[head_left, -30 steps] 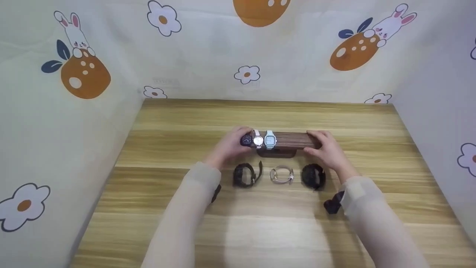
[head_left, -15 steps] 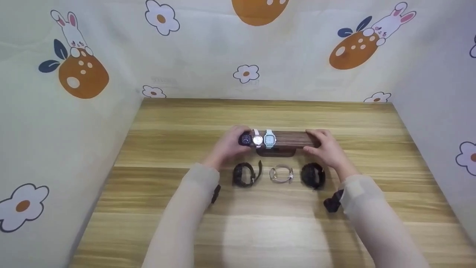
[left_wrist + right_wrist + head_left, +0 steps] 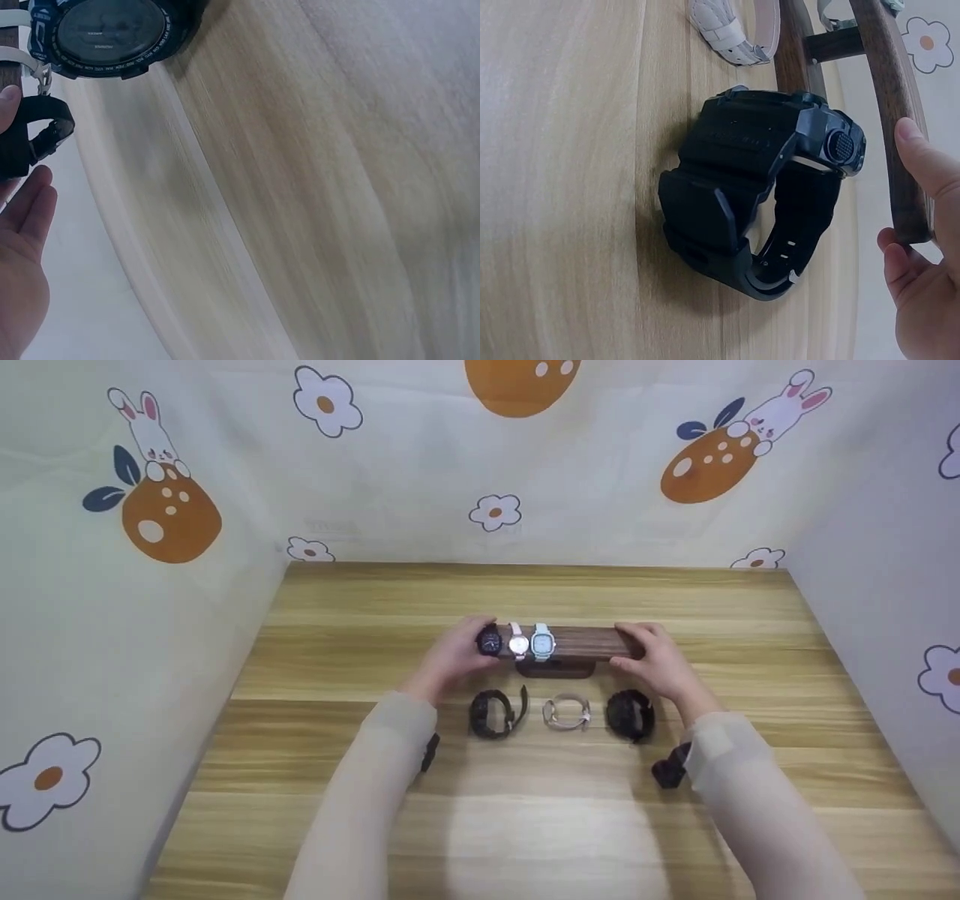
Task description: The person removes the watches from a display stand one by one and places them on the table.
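A dark wooden T-bar watch stand [image 3: 596,641] carries a small black watch [image 3: 489,642] at its left end, then a pale pink-strapped watch [image 3: 518,644] and a mint square watch [image 3: 542,643]. My left hand [image 3: 459,651] pinches the black watch; in the left wrist view the thumb lies on its upper side and the fingers curl beneath, with its strap loop [image 3: 58,124] visible. My right hand [image 3: 660,661] grips the bar's other end, thumb along the near side in the right wrist view. The bar's right half bears no watch.
In front of the stand lie a black watch [image 3: 481,714] with its strap end sticking up, a pale-strapped watch [image 3: 568,727] and a bulky black watch [image 3: 621,715]. Patterned cloth walls [image 3: 405,472] border the wooden table [image 3: 360,607] at back and sides.
My left hand and the small black watch have shifted slightly left, widening the gap to the pink-strapped watch. The right hand keeps its grip on the bar.
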Demonstrator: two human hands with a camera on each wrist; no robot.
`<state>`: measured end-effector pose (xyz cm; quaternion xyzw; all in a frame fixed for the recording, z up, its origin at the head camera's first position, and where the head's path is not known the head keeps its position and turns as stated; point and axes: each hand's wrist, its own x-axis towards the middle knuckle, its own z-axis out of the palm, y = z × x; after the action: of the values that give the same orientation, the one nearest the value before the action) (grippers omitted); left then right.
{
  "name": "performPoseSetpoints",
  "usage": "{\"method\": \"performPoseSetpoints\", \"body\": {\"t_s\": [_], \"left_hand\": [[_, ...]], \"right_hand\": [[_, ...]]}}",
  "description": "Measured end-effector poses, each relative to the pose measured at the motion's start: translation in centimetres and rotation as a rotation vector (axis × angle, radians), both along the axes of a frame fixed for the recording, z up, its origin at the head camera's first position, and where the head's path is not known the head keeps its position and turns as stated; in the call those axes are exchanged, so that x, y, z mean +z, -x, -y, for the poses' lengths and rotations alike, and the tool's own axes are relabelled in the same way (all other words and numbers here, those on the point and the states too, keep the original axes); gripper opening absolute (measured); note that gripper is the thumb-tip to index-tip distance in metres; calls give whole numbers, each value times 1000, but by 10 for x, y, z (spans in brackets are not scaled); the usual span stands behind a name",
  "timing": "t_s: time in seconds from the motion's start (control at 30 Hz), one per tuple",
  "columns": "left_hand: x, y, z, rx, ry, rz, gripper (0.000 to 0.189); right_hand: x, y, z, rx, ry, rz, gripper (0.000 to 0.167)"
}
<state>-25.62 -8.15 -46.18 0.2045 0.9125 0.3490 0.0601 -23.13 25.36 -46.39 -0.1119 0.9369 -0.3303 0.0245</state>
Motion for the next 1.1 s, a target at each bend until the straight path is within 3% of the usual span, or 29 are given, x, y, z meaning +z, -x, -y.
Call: {"method": "performPoseSetpoints", "body": {"t_s": [0.13, 0.4, 0.73, 0.97, 1.1], "left_hand": [[0, 2, 1, -16, 5, -16, 48], [-1, 2, 3, -27, 14, -46, 41], [-1, 6, 8, -83, 84, -71, 64], [-1, 4, 16, -86, 104, -129, 59], [0, 2, 20, -63, 130, -125, 60]], "right_hand": [[0, 0, 1, -1, -4, 1, 64], [-1, 1, 1, -6, -12, 4, 64], [-1, 1, 1, -2, -14, 4, 63], [0, 1, 1, -3, -16, 12, 64], [-1, 1, 0, -10, -18, 17, 64]]}}
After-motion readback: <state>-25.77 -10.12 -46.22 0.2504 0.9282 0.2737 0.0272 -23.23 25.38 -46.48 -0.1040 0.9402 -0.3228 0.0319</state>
